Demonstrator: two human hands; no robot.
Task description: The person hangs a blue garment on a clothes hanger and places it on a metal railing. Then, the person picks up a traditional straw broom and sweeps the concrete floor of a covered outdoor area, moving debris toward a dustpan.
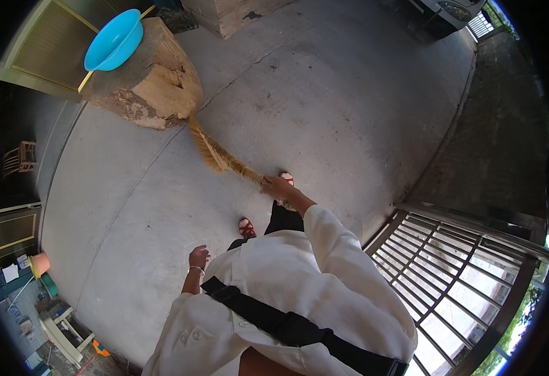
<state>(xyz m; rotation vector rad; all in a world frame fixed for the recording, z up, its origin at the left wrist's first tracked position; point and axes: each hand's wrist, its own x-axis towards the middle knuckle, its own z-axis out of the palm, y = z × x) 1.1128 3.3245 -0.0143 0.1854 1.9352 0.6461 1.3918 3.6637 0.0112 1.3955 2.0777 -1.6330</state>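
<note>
broom [224, 158] of yellowish straw slants across the head view, running from the right hand [279, 188] toward the foot of a rough wooden block [177, 78]; the right hand is closed around the near end of the broom, fingers wrapped about it, while the bristles spread at the far end, over the grey concrete floor [136, 207]; whether the tip touches the block or only comes just beside it, i cannot tell; the left hand [199, 257] hangs apart from the broom, its fingers loosely bent, with nothing seen between them; as i judge it, a hard push forward could jam the bristles against the block and bend them, and a one-handed hold at the very end could let the broom twist; a strong knock on the block might jolt the blue basin [115, 41] on top of it, which sits near the edge, though the block looks heavy enough to resist; a short backward pull could drag straw over the red sandals [246, 228], since the feet stand near the hand; of the containers, the basin shows plain blue inner wall and nothing i can make out in it; at the lower left, an orange pot [39, 264] stands tilted near a green container [48, 286], and what either holds is too small to tell.
</note>
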